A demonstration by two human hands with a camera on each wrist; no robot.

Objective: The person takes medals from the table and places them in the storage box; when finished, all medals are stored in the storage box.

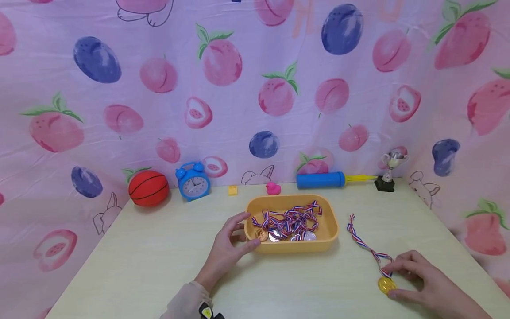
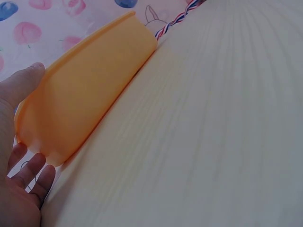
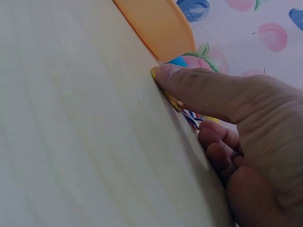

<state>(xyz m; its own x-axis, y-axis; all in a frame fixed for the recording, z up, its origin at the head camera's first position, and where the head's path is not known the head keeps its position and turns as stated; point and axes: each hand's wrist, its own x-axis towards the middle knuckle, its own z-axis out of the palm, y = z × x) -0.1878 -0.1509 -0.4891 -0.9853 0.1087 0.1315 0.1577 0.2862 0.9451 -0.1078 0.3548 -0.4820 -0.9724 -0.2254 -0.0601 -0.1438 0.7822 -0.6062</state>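
Note:
A yellow plastic bin stands mid-table, holding several medals with tangled red, white and blue ribbons. My left hand grips the bin's left end, thumb on the front rim and fingers at the end wall; the left wrist view shows the bin's side close up. At the right, a gold medal is between the thumb and index finger of my right hand. Its striped ribbon trails back across the table. In the right wrist view, the thumb presses the medal's edge.
Along the back stand a red basketball, a blue alarm clock, a small yellow block, a pink duck, a blue hand pump and a trophy. Behind the table hangs a fruit-print cloth.

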